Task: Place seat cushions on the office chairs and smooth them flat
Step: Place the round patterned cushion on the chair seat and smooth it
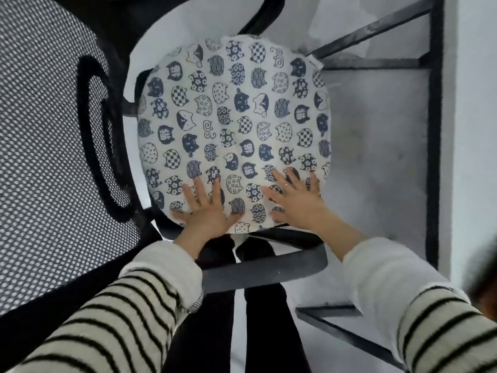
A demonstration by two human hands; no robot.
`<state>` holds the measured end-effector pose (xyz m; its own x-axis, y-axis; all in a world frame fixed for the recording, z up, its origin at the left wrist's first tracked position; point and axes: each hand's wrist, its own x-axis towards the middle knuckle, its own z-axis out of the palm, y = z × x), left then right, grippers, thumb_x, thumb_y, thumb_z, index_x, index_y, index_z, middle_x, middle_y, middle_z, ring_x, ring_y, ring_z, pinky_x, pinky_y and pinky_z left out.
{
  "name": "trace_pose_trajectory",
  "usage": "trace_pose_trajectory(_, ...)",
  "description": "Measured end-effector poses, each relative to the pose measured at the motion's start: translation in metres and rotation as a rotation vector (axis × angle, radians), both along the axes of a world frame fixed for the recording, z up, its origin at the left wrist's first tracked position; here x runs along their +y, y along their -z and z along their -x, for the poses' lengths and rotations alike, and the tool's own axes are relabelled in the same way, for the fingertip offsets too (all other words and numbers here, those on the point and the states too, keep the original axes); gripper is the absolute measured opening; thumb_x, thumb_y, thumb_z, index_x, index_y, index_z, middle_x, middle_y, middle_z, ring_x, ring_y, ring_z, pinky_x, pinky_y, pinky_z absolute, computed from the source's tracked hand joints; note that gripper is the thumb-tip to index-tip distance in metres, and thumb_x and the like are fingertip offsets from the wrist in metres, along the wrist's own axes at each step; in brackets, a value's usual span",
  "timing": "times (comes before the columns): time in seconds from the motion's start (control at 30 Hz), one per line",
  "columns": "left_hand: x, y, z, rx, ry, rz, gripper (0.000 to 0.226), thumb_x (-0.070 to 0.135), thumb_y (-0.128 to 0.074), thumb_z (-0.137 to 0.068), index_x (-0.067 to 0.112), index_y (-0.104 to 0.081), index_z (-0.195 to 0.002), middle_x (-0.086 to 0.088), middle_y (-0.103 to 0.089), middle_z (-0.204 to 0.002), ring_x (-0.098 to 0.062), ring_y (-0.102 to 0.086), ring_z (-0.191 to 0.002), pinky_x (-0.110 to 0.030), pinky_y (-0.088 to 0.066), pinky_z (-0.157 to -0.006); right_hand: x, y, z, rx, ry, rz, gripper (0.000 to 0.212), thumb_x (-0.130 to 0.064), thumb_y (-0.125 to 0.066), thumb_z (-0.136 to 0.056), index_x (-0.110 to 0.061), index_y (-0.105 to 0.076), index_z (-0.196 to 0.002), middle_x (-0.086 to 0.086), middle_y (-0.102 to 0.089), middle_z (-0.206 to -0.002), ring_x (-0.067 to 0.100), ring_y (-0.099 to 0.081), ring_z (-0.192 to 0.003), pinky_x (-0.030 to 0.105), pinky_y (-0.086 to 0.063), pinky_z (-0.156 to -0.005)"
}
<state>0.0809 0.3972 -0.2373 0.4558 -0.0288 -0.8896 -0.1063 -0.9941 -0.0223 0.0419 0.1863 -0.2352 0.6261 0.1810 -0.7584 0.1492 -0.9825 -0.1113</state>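
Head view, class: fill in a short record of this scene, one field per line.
cushion: round, white with dark cat-face print, lying on the chair seat
chair back: black mesh, left of the cushion
left hand: flat on the cushion's near edge, fingers spread
right hand: flat on the cushion's near edge
sleeves: striped

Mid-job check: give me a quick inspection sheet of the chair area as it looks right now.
Surface: office chair seat, mostly covered; dark rim shows at the near edge.
Job's things: round cat-print cushion lies on the seat.
Clutter: nothing seen.
Grippers: left hand and right hand lie flat, fingers spread, on the cushion's near edge.
Cables: nothing seen.
Surroundings: mesh backrest at left; dark metal frame at right; pale floor.
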Motion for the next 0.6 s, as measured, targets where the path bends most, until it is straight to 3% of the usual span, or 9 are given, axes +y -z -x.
trace_pose_trajectory(0.07,0.008,-0.016,-0.004,0.044,0.057,0.056,0.086,0.06,-0.039,-0.089,0.027,0.014,-0.148,-0.014,0.026,-0.154,-0.041,0.018,-0.142,-0.07,-0.011,-0.105,0.011,-0.027,0.005,-0.006,0.194,-0.058,0.062,-0.054,-0.034,-0.095,-0.039,-0.008,-0.149,0.001,0.001,-0.161,0.031,0.002,-0.147,0.063,-0.007,-0.113)
trace_pose_trajectory(0.1,0.012,-0.028,-0.007,0.062,0.067,0.125,0.072,0.052,-0.038,-0.091,0.02,-0.009,-0.149,-0.017,0.004,-0.157,-0.041,-0.001,-0.143,-0.066,-0.018,-0.107,0.017,-0.043,0.01,-0.027,0.287,-0.084,0.061,-0.051,-0.036,-0.096,-0.036,-0.011,-0.149,0.002,-0.007,-0.16,0.032,-0.004,-0.146,0.061,-0.011,-0.114)
trace_pose_trajectory(0.13,0.015,-0.034,-0.006,0.082,0.037,0.195,0.058,0.048,-0.035,-0.091,0.013,-0.032,-0.138,-0.02,-0.022,-0.15,-0.039,-0.023,-0.137,-0.06,-0.029,-0.106,0.022,-0.052,0.016,-0.025,0.344,-0.104,0.06,-0.049,-0.036,-0.097,-0.034,-0.012,-0.149,0.002,-0.011,-0.159,0.031,-0.008,-0.146,0.06,-0.014,-0.114)
trace_pose_trajectory(0.2,0.012,-0.061,-0.003,0.064,-0.004,0.315,0.039,0.04,-0.033,-0.092,0.013,-0.049,-0.114,-0.018,-0.052,-0.126,-0.033,-0.048,-0.117,-0.049,-0.041,-0.099,0.03,-0.079,0.029,-0.009,0.442,-0.125,0.057,-0.043,-0.034,-0.098,-0.028,-0.016,-0.15,0.003,-0.012,-0.159,0.029,-0.01,-0.146,0.058,-0.017,-0.114)
trace_pose_trajectory(0.23,0.008,-0.078,-0.002,0.039,-0.017,0.383,0.033,0.035,-0.036,-0.095,0.014,-0.051,-0.116,-0.015,-0.054,-0.123,-0.032,-0.049,-0.117,-0.047,-0.041,-0.1,0.032,-0.095,0.035,-0.003,0.495,-0.132,0.055,-0.041,-0.034,-0.099,-0.025,-0.019,-0.149,0.004,-0.012,-0.159,0.028,-0.012,-0.146,0.056,-0.021,-0.114)
trace_pose_trajectory(0.33,-0.008,-0.129,0.0,-0.062,-0.042,0.543,0.044,0.025,-0.039,-0.1,0.01,-0.037,-0.141,-0.013,-0.044,-0.142,-0.025,-0.043,-0.129,-0.037,-0.031,-0.112,0.032,-0.136,0.043,-0.07,0.662,-0.175,0.05,-0.037,-0.033,-0.1,-0.016,-0.029,-0.145,0.008,-0.027,-0.154,0.031,-0.033,-0.136,0.048,-0.038,-0.105)
trace_pose_trajectory(0.5,-0.038,-0.183,-0.007,-0.102,0.104,0.669,0.04,0.025,-0.039,-0.1,0.011,-0.043,-0.137,-0.009,-0.055,-0.132,-0.018,-0.06,-0.105,-0.029,-0.046,-0.095,0.021,-0.192,0.05,-0.309,0.965,-0.21,0.042,-0.035,-0.035,-0.1,-0.017,-0.042,-0.137,0.014,-0.049,-0.133,0.033,-0.054,-0.111,0.04,-0.049,-0.088)
trace_pose_trajectory(0.6,-0.066,-0.209,-0.012,-0.116,0.196,0.75,0.037,0.023,-0.038,-0.101,0.012,-0.046,-0.135,-0.007,-0.055,-0.133,-0.02,-0.056,-0.115,-0.029,-0.043,-0.099,0.011,-0.217,0.065,-0.454,1.096,-0.253,0.028,-0.036,-0.035,-0.1,-0.022,-0.051,-0.117,0.012,-0.057,-0.124,0.028,-0.056,-0.099,0.035,-0.046,-0.08)
